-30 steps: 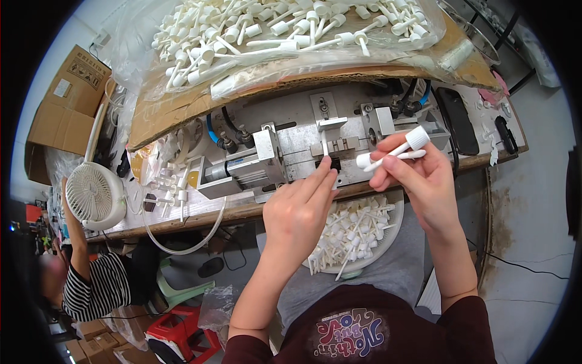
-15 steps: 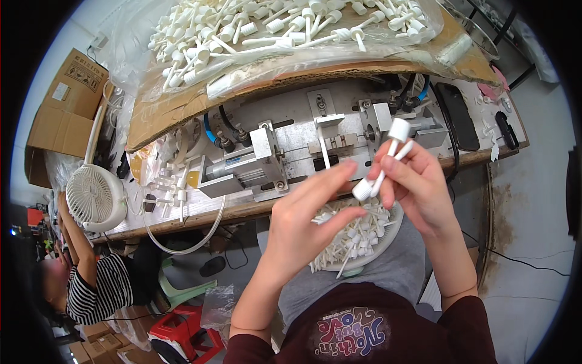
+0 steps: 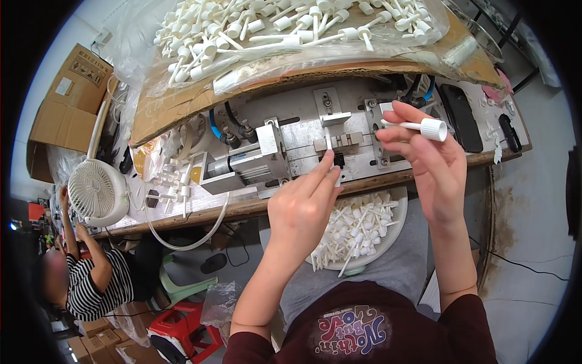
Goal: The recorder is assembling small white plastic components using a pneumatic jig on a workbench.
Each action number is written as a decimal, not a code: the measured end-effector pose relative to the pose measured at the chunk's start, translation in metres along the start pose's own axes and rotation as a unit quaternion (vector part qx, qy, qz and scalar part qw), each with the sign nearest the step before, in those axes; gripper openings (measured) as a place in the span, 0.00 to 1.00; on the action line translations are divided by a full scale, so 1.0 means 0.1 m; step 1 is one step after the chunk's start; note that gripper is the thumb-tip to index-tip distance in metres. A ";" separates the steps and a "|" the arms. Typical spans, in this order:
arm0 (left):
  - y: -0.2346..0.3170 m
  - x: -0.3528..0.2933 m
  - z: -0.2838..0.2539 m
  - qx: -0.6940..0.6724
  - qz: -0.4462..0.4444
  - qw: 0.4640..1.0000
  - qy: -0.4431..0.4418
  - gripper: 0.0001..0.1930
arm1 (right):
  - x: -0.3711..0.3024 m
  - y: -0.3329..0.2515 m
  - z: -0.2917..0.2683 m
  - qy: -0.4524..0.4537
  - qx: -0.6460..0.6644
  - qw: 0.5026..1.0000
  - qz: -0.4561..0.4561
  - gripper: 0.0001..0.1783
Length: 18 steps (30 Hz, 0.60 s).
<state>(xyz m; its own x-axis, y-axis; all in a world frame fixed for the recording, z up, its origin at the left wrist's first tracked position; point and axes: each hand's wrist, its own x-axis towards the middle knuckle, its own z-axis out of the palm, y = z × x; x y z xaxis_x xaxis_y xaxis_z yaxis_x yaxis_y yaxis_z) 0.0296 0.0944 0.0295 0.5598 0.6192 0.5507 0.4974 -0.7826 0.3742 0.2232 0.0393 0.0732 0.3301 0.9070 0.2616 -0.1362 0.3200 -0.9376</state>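
My right hand [image 3: 438, 167] is raised over the right side of the metal fixture. It holds a white capped applicator [image 3: 433, 129] by its thin stem, between thumb and fingers, with the ribbed cap pointing right. My left hand [image 3: 305, 209] reaches to the front of the fixture [image 3: 303, 159], index and middle fingers stretched out. Its index fingertip meets the lower end of a white stick [image 3: 328, 138] set upright at the fixture's middle; the thumb is mostly hidden. On my lap, below both hands, a round white basket [image 3: 397, 229] contains many similar white applicators.
Cardboard [image 3: 273, 79] with a plastic-lined heap of white applicators [image 3: 236, 27] overhangs the fixture. A white fan [image 3: 97, 191] and loose white parts [image 3: 173, 188] are on the left. A black phone [image 3: 461, 118] lies right. Another person in a striped shirt [image 3: 100, 282] sits far left.
Two applicators were in my right hand; now one shows there, its cap turned to the right. My left hand has moved from beside them to the stick in the fixture.
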 end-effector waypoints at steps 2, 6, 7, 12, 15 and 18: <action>0.00 0.04 0.02 0.051 0.016 0.998 -0.019 0.14 | -0.03 0.00 -0.02 -0.021 0.035 0.999 -0.016 0.28; 0.03 0.14 -0.03 0.084 0.029 0.995 -0.036 0.14 | -0.09 -0.02 -0.11 -0.053 0.033 0.998 -0.018 0.25; 0.03 0.15 -0.04 0.084 0.033 0.995 -0.039 0.14 | -0.10 -0.04 -0.12 -0.054 0.016 0.998 -0.023 0.22; 0.00 0.15 -0.08 0.081 0.037 0.995 -0.046 0.15 | -0.23 -0.04 -0.08 -0.074 -0.064 0.995 -0.017 0.20; -0.02 0.15 -0.08 0.081 0.049 0.995 -0.044 0.16 | -0.25 -0.04 -0.07 -0.097 -0.301 0.939 -0.134 0.17; -0.03 0.17 -0.12 0.021 0.033 0.998 -0.043 0.15 | -0.25 0.00 -0.05 -0.095 -0.374 0.906 -0.174 0.17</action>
<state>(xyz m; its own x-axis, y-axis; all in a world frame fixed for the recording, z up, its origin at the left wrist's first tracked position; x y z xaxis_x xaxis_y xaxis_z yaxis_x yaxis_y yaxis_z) 0.0302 0.1062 0.0465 0.6463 0.5702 0.5071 0.4829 -0.8202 0.3068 0.2195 0.0157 0.0658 0.0555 0.8407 0.5387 0.6393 0.3845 -0.6659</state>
